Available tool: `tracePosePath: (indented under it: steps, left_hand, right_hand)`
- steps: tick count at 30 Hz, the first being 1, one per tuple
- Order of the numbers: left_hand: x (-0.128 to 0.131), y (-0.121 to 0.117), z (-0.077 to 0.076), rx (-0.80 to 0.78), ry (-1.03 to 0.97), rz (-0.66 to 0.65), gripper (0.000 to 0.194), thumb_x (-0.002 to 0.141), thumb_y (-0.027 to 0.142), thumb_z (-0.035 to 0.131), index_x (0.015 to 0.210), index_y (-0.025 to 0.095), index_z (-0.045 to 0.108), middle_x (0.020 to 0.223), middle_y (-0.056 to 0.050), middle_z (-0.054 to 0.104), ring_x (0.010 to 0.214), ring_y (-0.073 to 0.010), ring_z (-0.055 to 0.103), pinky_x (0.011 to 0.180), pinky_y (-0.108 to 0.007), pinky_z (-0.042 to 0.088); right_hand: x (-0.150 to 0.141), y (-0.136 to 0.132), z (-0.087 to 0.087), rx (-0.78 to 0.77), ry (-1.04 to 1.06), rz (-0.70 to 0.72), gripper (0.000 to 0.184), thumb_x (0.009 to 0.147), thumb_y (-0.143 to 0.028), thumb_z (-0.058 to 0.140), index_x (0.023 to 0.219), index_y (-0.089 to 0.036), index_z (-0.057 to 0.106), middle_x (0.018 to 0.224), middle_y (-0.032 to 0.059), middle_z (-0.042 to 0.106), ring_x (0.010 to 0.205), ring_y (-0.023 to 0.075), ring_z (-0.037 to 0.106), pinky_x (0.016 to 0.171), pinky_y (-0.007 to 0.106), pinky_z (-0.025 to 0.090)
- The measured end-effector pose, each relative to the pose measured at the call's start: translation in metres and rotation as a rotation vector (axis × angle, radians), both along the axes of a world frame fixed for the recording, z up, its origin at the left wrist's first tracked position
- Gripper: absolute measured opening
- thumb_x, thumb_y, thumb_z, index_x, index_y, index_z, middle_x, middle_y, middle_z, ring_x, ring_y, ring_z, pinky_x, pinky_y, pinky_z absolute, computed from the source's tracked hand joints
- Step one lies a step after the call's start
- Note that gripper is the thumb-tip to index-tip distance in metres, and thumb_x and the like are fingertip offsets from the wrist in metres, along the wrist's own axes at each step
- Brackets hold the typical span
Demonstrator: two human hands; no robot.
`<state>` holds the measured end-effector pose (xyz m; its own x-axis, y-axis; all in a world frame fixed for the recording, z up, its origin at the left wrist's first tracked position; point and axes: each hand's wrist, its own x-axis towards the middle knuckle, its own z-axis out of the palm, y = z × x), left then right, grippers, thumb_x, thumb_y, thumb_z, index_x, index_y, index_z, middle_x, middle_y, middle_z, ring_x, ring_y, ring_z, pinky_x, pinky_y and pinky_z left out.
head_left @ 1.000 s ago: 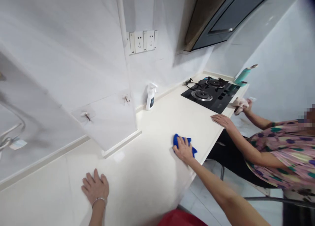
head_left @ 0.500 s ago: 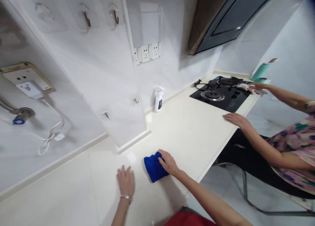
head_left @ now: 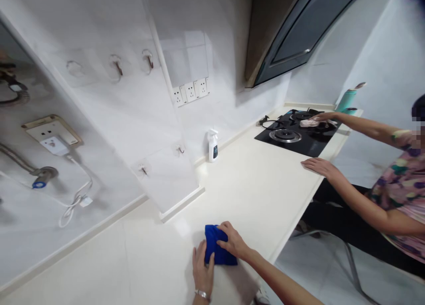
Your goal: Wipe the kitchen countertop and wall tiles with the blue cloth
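Observation:
A folded blue cloth [head_left: 215, 251] lies on the pale countertop in the lower middle of the head view. My right hand [head_left: 234, 242] grips its upper right part, thumb bent over the fabric. At the cloth's left edge is my left hand [head_left: 203, 265], wearing a silver bracelet. Its thumb rests on the blue fabric while the fingers curve along the left side, so both hands hold the cloth. Parts of the fabric under my right fingers are hidden.
A white spray bottle [head_left: 213, 146] stands by the wall. To the right, a co-worker's hand [head_left: 319, 118] presses a pale rag [head_left: 308, 123] on the black gas hob [head_left: 307, 148]; their other hand [head_left: 317, 165] rests at the counter [head_left: 262, 185] edge. A range hood [head_left: 299, 39] overhangs.
My left hand has moved right from the bare countertop onto the cloth's left edge. The co-worker's rag has shifted left across the hob. The camera view has tilted slightly upward.

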<state>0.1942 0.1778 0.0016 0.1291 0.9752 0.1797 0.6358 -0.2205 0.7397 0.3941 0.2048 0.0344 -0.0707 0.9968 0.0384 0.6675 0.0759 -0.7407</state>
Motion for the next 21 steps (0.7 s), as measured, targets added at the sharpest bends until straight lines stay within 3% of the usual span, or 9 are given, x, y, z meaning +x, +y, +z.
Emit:
tracePosePath:
  steps: [2,4,6,9,13,16,18,20,21]
  left_hand:
    - [0.000,-0.002,0.000,0.009,-0.048,-0.038,0.048,0.093,0.041,0.043,0.134,0.021,0.058,0.139,-0.010,0.060,0.130,-0.0220,0.056,0.118,-0.047,0.039]
    - [0.000,-0.004,0.000,0.018,-0.086,-0.085,0.046,0.094,0.041,0.042,0.133,0.023,0.060,0.139,-0.008,0.061,0.128,-0.0205,0.057,0.114,-0.040,0.045]
    - [0.000,-0.005,0.002,0.018,-0.111,-0.104,0.045,0.094,0.040,0.043,0.132,0.024,0.061,0.137,-0.008,0.063,0.127,-0.0204,0.058,0.112,-0.038,0.046]
    - [-0.001,-0.005,0.007,-0.033,-0.137,-0.098,0.048,0.094,0.041,0.043,0.136,0.021,0.058,0.140,-0.010,0.060,0.130,-0.0212,0.055,0.114,-0.039,0.044]
    - [0.002,-0.003,0.013,-0.118,-0.118,-0.088,0.052,0.091,0.044,0.046,0.133,0.016,0.059,0.139,-0.015,0.060,0.130,-0.0249,0.055,0.114,-0.043,0.044]
    - [0.007,0.000,0.024,-0.085,-0.050,-0.114,0.054,0.082,0.046,0.060,0.127,0.017,0.063,0.142,-0.017,0.055,0.131,-0.0287,0.053,0.113,-0.047,0.044]
    - [0.008,0.005,0.037,-0.020,-0.030,-0.102,0.051,0.078,0.047,0.065,0.121,0.018,0.067,0.153,-0.017,0.042,0.139,-0.0311,0.044,0.114,-0.049,0.042]
    - [0.005,0.013,0.055,0.016,-0.048,-0.050,0.041,0.076,0.050,0.067,0.101,0.018,0.073,0.158,-0.016,0.034,0.142,-0.0345,0.039,0.114,-0.053,0.040]
    - [0.003,0.019,0.066,-0.002,-0.082,-0.031,0.039,0.075,0.053,0.067,0.091,0.018,0.073,0.155,-0.017,0.040,0.140,-0.0353,0.042,0.113,-0.054,0.041]
  right_hand:
    - [0.003,-0.002,0.006,0.055,0.110,0.060,0.065,0.072,-0.027,0.062,0.136,-0.023,0.052,0.134,0.0095,0.054,0.117,0.0232,0.056,0.101,0.037,0.046]
    - [0.007,-0.004,0.013,0.065,0.172,0.112,0.068,0.073,-0.029,0.063,0.139,-0.026,0.050,0.125,0.0077,0.060,0.112,0.0236,0.058,0.099,0.039,0.048]
    - [0.012,-0.006,0.019,0.066,0.147,0.128,0.054,0.078,-0.034,0.062,0.131,-0.029,0.058,0.115,0.0056,0.064,0.105,0.0229,0.060,0.096,0.040,0.049]
    - [0.016,-0.010,0.023,0.170,0.068,0.119,0.033,0.088,-0.039,0.053,0.116,-0.027,0.067,0.126,0.0081,0.062,0.116,0.0253,0.058,0.102,0.044,0.046]
    - [0.011,-0.017,0.031,0.394,0.039,0.121,0.032,0.096,-0.034,0.041,0.119,-0.024,0.061,0.126,0.0108,0.064,0.126,0.0262,0.054,0.110,0.049,0.040]
    - [0.006,-0.018,0.051,0.512,0.093,0.081,0.030,0.098,-0.033,0.039,0.121,-0.021,0.055,0.109,0.0101,0.068,0.101,0.0214,0.064,0.093,0.040,0.053]
    - [0.004,-0.016,0.071,0.566,0.112,0.090,0.026,0.099,-0.033,0.039,0.117,-0.020,0.054,0.099,0.0070,0.068,0.086,0.0177,0.065,0.079,0.032,0.055]
    - [0.005,-0.011,0.093,0.622,0.126,0.075,0.024,0.100,-0.032,0.039,0.115,-0.021,0.054,0.096,0.0055,0.067,0.083,0.0163,0.064,0.075,0.028,0.055]
    - [0.007,-0.008,0.102,0.649,0.147,0.033,0.024,0.100,-0.032,0.039,0.116,-0.021,0.053,0.098,0.0057,0.067,0.085,0.0165,0.065,0.076,0.028,0.055]
